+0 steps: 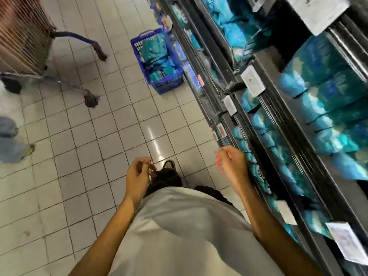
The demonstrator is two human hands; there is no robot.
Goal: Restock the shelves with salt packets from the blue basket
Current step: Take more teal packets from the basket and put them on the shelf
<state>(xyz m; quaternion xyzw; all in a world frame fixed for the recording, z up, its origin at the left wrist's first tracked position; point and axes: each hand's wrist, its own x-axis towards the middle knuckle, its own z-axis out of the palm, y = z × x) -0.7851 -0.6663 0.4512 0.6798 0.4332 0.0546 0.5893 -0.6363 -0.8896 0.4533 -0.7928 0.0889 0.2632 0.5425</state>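
A blue basket [157, 60] stands on the tiled floor ahead, against the foot of the shelves, with several teal salt packets [157, 54] inside. The dark shelves [264, 108] run along the right, stacked with more teal and blue salt packets [326, 108]. My left hand [138, 174] hangs in front of my body with loosely curled fingers and holds nothing. My right hand [231, 162] is beside the lower shelf edge, fingers relaxed, also holding nothing. Both hands are well short of the basket. The picture is blurred by motion.
A shopping trolley [25, 42] with a blue handle stands at the far left, its wheel [91, 100] out on the aisle. Another person's legs and shoe [14, 142] are at the left edge. White price tags [253, 80] line the shelf rails.
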